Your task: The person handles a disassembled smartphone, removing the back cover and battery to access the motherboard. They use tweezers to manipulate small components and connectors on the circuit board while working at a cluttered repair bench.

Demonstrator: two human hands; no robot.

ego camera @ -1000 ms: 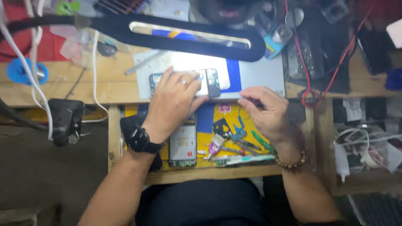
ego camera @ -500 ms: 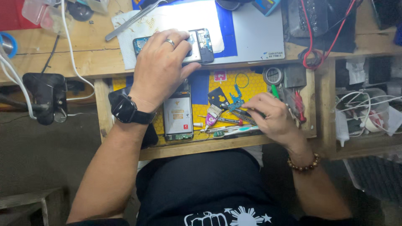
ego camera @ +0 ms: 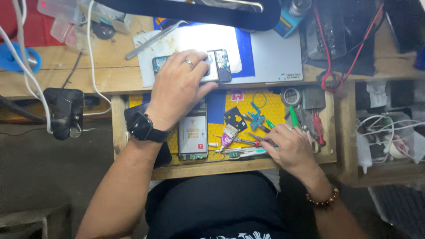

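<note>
Phone (ego camera: 217, 66) lies crosswise | left hand (ego camera: 179, 88) spread on it | right hand (ego camera: 287, 148) perhaps pinching tweezers (ego camera: 261, 139)

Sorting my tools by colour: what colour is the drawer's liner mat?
Yellow, with a blue patch, the drawer mat shows best in the head view.

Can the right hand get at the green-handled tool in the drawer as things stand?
Probably yes: the right hand lies in the open drawer, and the green-handled tool sits just beyond its fingertips with nothing covering it.

A white rectangular battery label (ego camera: 193, 135) with orange marks lies in the drawer's opened phone (ego camera: 193, 138).
</note>
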